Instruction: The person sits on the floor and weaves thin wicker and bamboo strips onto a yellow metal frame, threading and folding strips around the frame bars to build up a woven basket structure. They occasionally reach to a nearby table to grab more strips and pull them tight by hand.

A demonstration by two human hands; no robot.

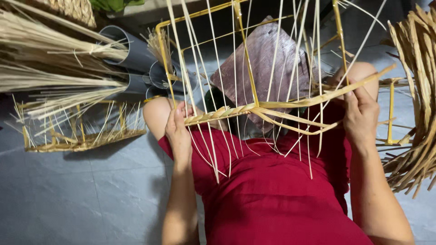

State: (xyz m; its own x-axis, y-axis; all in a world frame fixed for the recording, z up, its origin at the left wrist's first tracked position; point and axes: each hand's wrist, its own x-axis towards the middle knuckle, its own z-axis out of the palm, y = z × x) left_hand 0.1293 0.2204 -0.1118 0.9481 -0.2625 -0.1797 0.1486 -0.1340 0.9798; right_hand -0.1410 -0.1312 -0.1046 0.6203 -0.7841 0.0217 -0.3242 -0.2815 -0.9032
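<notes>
Here, each part is listed as it is seen.
Frame: a yellow metal basket frame (338, 31) is held up above the lap, over the red dress (272, 190); thin pale reed stakes (236, 68) are strung down through it.
Woven band: a plaited strip (218, 114) is laid across the stakes, between the two hands.
Left hand: the left hand (178, 131) is closed on the left end of the plaited strip, the fingers curled around it.
Right hand: the right hand (361, 115) is clamped on a flat wide strand (327, 95) that is stretched from the band toward the right.
Floor: grey tiles (68, 190) are seen below; a half-made basket (81, 131) is placed on them, well apart at the left.
Left side: bundles of dry reed (50, 59) and grey pipes (131, 50) are seen.
Right side: a heap of flat strips (415, 90) is seen just beside the right arm.
</notes>
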